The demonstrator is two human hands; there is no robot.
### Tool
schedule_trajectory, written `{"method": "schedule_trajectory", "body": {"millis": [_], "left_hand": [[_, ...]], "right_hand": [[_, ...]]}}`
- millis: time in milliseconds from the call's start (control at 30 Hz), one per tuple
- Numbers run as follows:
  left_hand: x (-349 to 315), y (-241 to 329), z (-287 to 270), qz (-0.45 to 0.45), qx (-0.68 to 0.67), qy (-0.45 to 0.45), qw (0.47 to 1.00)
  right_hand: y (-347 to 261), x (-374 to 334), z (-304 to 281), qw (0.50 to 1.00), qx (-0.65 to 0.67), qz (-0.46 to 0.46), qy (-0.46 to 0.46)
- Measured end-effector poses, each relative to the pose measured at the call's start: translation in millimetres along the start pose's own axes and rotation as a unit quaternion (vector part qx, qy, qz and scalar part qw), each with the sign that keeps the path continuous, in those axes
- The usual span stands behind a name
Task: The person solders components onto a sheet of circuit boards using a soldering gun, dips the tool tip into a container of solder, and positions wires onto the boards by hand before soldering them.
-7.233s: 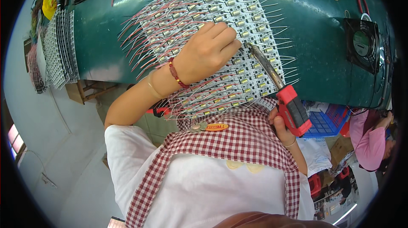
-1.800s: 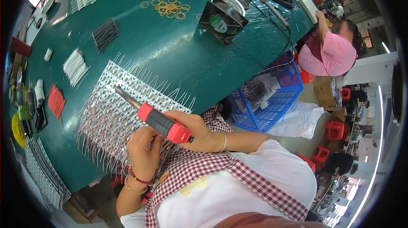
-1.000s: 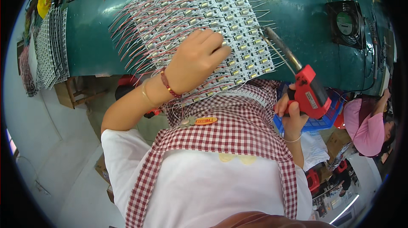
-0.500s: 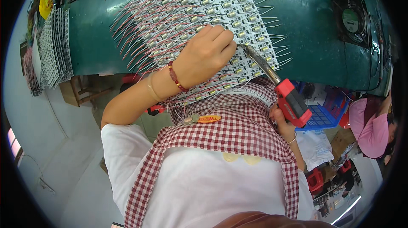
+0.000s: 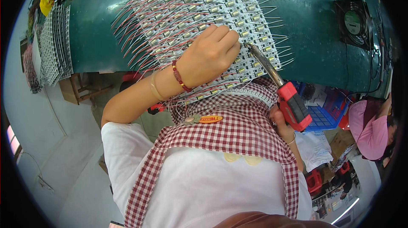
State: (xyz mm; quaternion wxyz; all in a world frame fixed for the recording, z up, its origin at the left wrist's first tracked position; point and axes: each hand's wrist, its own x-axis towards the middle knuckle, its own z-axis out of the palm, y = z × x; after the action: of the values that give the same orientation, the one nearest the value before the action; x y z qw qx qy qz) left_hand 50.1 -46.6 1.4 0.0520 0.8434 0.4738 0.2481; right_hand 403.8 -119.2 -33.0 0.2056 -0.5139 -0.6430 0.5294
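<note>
A large panel of small white circuit boards [image 5: 256,18] lies across the table edge in front of me. Red and white wires [image 5: 127,36] fan out from its left side, and short pale wires stick out on the right. My left hand [image 5: 212,55] is closed above the panel's middle, its fingertips hidden beneath it, so what it pinches cannot be made out. From the right, my right hand [image 5: 282,125] grips a soldering iron [image 5: 294,105] with a red and black handle. The iron's tip is at the panel, just right of my left fingers.
A black fan [image 5: 353,23] stands on the green table [image 5: 306,28] at the right. Stacked board panels [image 5: 56,45] hang over the table's left end. A blue basket [image 5: 325,117] is below on the right, near a person in a pink sleeve [image 5: 365,128].
My left hand has shifted slightly right. The soldering iron has also moved a little right, and its tip now shows a small gap from my left fingers.
</note>
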Motion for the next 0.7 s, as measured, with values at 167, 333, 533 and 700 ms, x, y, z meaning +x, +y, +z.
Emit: {"method": "schedule_trajectory", "body": {"millis": [167,333,533,700], "left_hand": [[0.7,1.0,0.8,0.000,0.005,0.005,1.000],[-0.4,1.0,1.2,-0.002,0.006,0.006,1.000],[-0.2,1.0,2.2,0.002,0.009,0.007,1.000],[-0.3,1.5,1.3,0.005,0.009,0.009,1.000]], "right_hand": [[-6.4,4.4,3.2,1.000,-0.011,-0.006,0.006],[-5.5,-1.9,-0.6,1.000,0.001,0.006,0.017],[-19.5,6.9,4.1,0.998,-0.064,-0.012,-0.012],[-6.0,0.4,-1.8,0.997,-0.075,-0.030,-0.001]]}}
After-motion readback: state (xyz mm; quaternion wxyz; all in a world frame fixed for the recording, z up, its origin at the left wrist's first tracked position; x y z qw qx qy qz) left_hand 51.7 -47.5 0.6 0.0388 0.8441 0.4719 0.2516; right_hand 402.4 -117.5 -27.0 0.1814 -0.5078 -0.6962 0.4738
